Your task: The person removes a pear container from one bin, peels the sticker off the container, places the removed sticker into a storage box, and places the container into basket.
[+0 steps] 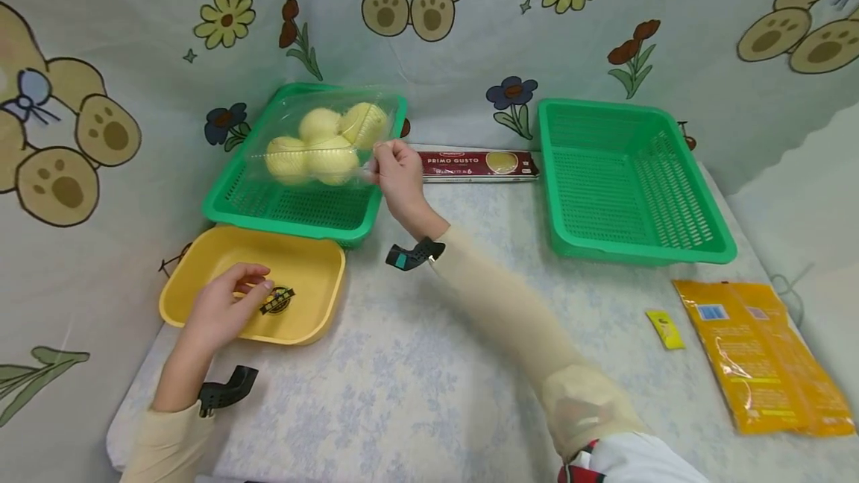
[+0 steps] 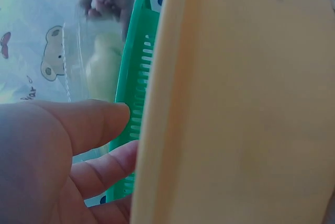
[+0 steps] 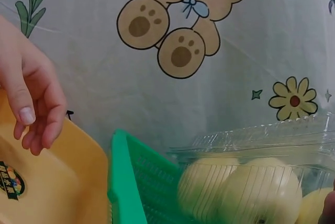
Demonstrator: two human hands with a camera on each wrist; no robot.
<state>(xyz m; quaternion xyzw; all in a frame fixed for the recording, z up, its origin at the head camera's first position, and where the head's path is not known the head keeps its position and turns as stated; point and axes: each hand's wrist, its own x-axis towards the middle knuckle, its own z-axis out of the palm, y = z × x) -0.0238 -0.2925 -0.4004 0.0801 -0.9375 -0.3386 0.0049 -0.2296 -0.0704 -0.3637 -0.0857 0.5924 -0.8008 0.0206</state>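
Note:
My right hand (image 1: 403, 177) pinches the near right edge of a clear plastic fruit container (image 1: 271, 125). Several round, pale yellow fruits (image 1: 332, 159) show through its walls. The container is over the left green basket (image 1: 288, 226), tilted in the head view; whether it touches the basket floor I cannot tell. Over the yellow basin (image 1: 302, 263) is my left hand (image 1: 231, 300), its fingers loosely bent and holding nothing. A dark round logo (image 1: 277, 300) marks the basin's floor beside the thumb. In the left wrist view the basin wall (image 2: 251, 98) hides some fingertips.
A red spaghetti pack (image 1: 479, 164) lies along the back, between the left basket and another green basket (image 1: 637, 252) at right. An orange bag (image 1: 758, 356) and a small yellow packet (image 1: 665, 329) rest on the right side. A bear-printed cloth (image 1: 470, 65) hangs behind.

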